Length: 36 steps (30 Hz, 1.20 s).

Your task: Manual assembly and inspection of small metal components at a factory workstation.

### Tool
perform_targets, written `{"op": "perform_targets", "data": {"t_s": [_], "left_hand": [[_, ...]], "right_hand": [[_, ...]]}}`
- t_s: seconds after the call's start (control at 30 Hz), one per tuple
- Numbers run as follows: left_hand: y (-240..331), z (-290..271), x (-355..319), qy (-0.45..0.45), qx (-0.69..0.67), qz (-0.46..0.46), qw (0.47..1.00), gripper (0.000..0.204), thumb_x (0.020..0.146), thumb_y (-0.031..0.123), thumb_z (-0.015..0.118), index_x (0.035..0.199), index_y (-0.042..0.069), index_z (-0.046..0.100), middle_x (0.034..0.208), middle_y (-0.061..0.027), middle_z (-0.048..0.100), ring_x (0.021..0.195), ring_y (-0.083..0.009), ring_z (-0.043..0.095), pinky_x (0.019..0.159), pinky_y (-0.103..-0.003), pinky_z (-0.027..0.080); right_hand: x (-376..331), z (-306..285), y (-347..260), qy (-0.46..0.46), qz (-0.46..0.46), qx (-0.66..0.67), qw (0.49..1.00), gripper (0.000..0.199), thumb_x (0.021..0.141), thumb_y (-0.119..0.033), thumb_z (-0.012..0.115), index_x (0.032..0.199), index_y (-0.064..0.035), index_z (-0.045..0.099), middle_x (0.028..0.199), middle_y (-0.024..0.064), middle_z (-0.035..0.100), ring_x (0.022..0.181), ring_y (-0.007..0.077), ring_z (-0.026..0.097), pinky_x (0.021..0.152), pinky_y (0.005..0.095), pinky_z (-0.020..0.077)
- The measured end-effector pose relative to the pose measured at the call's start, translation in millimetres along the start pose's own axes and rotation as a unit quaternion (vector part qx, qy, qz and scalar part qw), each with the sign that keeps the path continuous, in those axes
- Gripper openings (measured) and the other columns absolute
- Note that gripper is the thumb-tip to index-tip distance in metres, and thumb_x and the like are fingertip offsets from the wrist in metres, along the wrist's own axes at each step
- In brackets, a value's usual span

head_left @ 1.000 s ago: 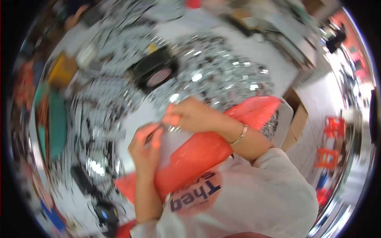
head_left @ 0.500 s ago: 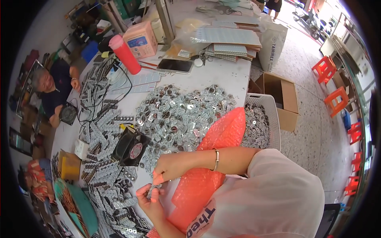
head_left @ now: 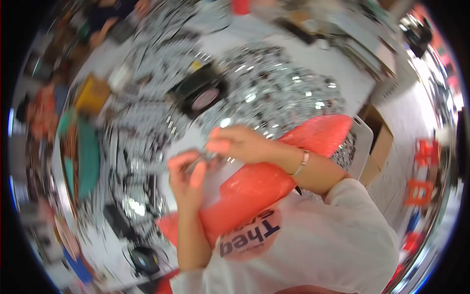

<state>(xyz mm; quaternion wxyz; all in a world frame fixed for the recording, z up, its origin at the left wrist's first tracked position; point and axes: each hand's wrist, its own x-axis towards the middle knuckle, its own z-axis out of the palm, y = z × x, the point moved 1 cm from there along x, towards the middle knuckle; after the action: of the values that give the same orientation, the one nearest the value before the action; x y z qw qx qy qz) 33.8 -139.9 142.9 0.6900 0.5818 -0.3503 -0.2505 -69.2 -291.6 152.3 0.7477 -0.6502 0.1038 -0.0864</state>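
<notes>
Over the white table [head_left: 210, 185], my left hand [head_left: 187, 179] has its thumb and fingers curled together around a small grey metal part [head_left: 198, 164], blurred by motion. My right hand [head_left: 242, 143], with a bracelet at its wrist, is close beside it. Its fingers are bent and smeared, so whether it grips anything is unclear. Orange covers sit on fingertips of both hands. A heap of small shiny metal parts [head_left: 279, 90] spreads beyond my right hand. Red bubble wrap [head_left: 259, 188] lies beneath my forearms, across my lap and the table edge.
A black fan [head_left: 201, 90] stands beside the heap. Rows of metal strips [head_left: 137, 132] cover the table's left part, with a yellow box [head_left: 93, 94] and a green basin [head_left: 89, 161] farther left. A white crate [head_left: 362, 149] and cardboard box [head_left: 379, 157] stand at right.
The view has swung toward the left and nearer table side, blurring the picture. My hands, together at one small part before, are now slightly apart, the right one drawn back.
</notes>
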Motion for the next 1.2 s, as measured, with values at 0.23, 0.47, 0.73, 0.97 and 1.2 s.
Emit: {"op": "perform_targets", "data": {"t_s": [0.23,0.47,0.73,0.97,1.2], "left_hand": [[1.7,1.4,-4.0,0.036,0.098,0.081,0.991,0.017,0.081,-0.003,0.061,0.096,0.0,0.054,0.096,-0.012,0.059,0.081,-0.0155,0.06,0.075,-0.026,0.05],[-2.4,1.0,-5.0,0.069,0.044,0.096,0.992,0.018,0.08,-0.005,0.061,0.097,0.0,0.055,0.095,-0.0108,0.06,0.082,-0.0146,0.061,0.073,-0.026,0.051],[-3.4,-0.9,-4.0,0.002,0.122,0.102,0.987,0.017,0.083,-0.004,0.057,0.099,-0.001,0.054,0.098,-0.0113,0.058,0.084,-0.0159,0.06,0.075,-0.028,0.052],[-8.1,0.7,-1.3,0.001,0.091,0.038,0.995,0.019,0.084,-0.002,0.058,0.103,0.001,0.056,0.089,-0.0077,0.06,0.079,-0.0155,0.063,0.073,-0.026,0.053],[-4.9,-2.4,-0.8,0.032,-0.107,-0.128,0.985,0.021,0.085,-0.002,0.057,0.105,0.0,0.055,0.083,-0.0056,0.06,0.077,-0.0123,0.063,0.069,-0.025,0.053]], "right_hand": [[5.1,3.6,-0.4,0.014,-0.113,-0.197,0.974,0.02,0.09,-0.019,0.057,0.083,-0.001,0.058,0.062,-0.0026,0.047,0.056,0.0049,0.04,0.05,0.0229,0.0341],[-0.2,12.9,-1.4,0.045,0.019,-0.042,0.998,0.022,0.091,-0.025,0.056,0.081,-0.0051,0.056,0.058,-0.0051,0.044,0.05,0.0029,0.034,0.045,0.0189,0.0269],[4.2,6.0,0.8,0.062,0.058,-0.102,0.991,0.025,0.091,-0.027,0.056,0.08,-0.0039,0.056,0.054,-0.0046,0.043,0.048,0.0037,0.035,0.043,0.0202,0.0276],[3.7,-3.3,-1.6,0.022,-0.087,-0.382,0.92,0.029,0.088,-0.019,0.06,0.068,0.0025,0.057,0.055,0.0012,0.052,0.051,0.008,0.042,0.046,0.0247,0.0356],[0.7,-5.9,-5.9,0.068,-0.002,-0.243,0.968,0.017,0.084,-0.012,0.063,0.079,0.0037,0.067,0.06,0.0043,0.06,0.054,0.0051,0.045,0.047,0.0226,0.0375]]}}
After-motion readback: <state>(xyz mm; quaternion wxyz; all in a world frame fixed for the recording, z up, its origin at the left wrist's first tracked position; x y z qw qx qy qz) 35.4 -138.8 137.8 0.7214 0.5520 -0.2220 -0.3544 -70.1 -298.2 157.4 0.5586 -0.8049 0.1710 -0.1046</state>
